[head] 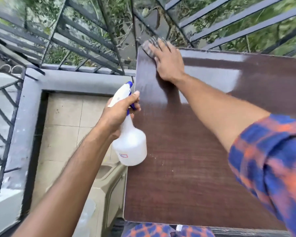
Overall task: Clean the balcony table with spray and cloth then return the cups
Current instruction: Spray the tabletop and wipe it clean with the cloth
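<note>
Item: table [186, 151]. Dark brown, wood-grain top, set against the railing [85, 41] at a balcony corner. Surface bare of cups; none appeared anywhere in view. Pale specks lay on the near-left part of the top, just beside the bottle base; whether spray droplets or dirt could not be told. A broad pale sheen sat on the far half, probably reflected sky, possibly wet film.

Item: cloth [151, 46]. Greyish, blurred by motion, pressed flat at the far-left corner of the top, partly overhanging the edge.

Item: bottle [130, 144]. Translucent white body, white head with blue nozzle and trigger, small label low on the side. Held in the air over the table's left edge, nozzle pointing away toward the far corner.

Item: right hand [167, 64]. Arm stretched long across the top, sleeve [270, 165] of blue and orange check pushed above the elbow. Palm down, fingers spread on the cloth, pinning it to the surface rather than gripping it.

Item: left hand [120, 113]. Forearm raised from the lower left, fingers wrapped round the bottle neck, thumb up along the head. Whether a finger was squeezing the trigger could not be told.

Status, as judged: wiping stage in progress, at the far corner. The near part, with its specks, looked unwiped. Remaining: finish the top, set down bottle and cloth, return the cups from wherever they stand out of view.
</note>
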{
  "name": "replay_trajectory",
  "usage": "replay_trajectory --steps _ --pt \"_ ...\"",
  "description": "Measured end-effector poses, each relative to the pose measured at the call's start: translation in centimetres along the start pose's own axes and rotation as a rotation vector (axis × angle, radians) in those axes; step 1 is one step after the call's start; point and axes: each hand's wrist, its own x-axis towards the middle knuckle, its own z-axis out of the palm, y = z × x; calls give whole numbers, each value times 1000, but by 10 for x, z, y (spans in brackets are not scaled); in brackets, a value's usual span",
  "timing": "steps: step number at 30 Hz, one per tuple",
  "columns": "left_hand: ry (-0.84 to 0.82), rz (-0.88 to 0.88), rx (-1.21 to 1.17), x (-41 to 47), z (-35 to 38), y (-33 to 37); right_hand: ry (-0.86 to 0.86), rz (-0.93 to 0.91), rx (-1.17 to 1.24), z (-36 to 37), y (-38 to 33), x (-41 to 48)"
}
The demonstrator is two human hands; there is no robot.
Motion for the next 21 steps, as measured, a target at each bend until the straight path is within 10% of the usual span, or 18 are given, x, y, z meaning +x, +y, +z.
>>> replay_trajectory --steps 8,13,21 --pt "-57 11 2 -5 36 -3 140 597 -16 -54 237 -94" --pt "-74 1 -20 -19 37 -6 183 759 -25 -40 206 -132" --pt "-70 43 -10 -63 9 -13 118 21 49 32 -51 -164"
